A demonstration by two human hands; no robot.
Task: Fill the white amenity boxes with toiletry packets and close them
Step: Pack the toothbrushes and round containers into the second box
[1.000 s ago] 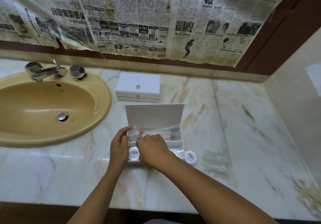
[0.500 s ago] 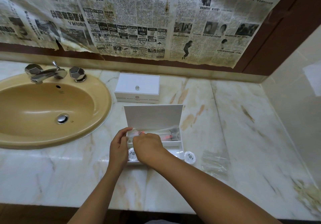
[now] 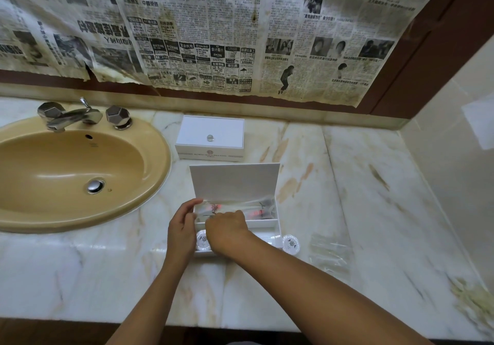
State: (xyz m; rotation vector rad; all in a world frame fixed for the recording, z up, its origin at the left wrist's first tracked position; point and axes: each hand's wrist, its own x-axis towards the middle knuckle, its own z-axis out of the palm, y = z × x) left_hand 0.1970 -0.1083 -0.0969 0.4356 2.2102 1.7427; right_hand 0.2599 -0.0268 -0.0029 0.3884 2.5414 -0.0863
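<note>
An open white amenity box [image 3: 276, 225] stands on the marble counter with its lid [image 3: 235, 181] upright. Clear toiletry packets [image 3: 256, 209] with red print lie in its back compartment. A round white packet [image 3: 202, 240] sits in the front compartment. My left hand [image 3: 181, 229] rests against the box's left end, fingers curled over the rim. My right hand [image 3: 227, 229] reaches into the box over the divider, its fingertips down on the packets; what they pinch is hidden. A second white box [image 3: 211, 137] stands closed behind.
A round white packet [image 3: 290, 243] lies on the counter just right of the open box, and a clear plastic wrapper [image 3: 330, 253] further right. A tan sink [image 3: 69, 173] with a chrome tap [image 3: 69, 116] fills the left. A wall rises at the right.
Both hands stay at the open box. My right hand has shifted slightly left and back over the packets in the back compartment.
</note>
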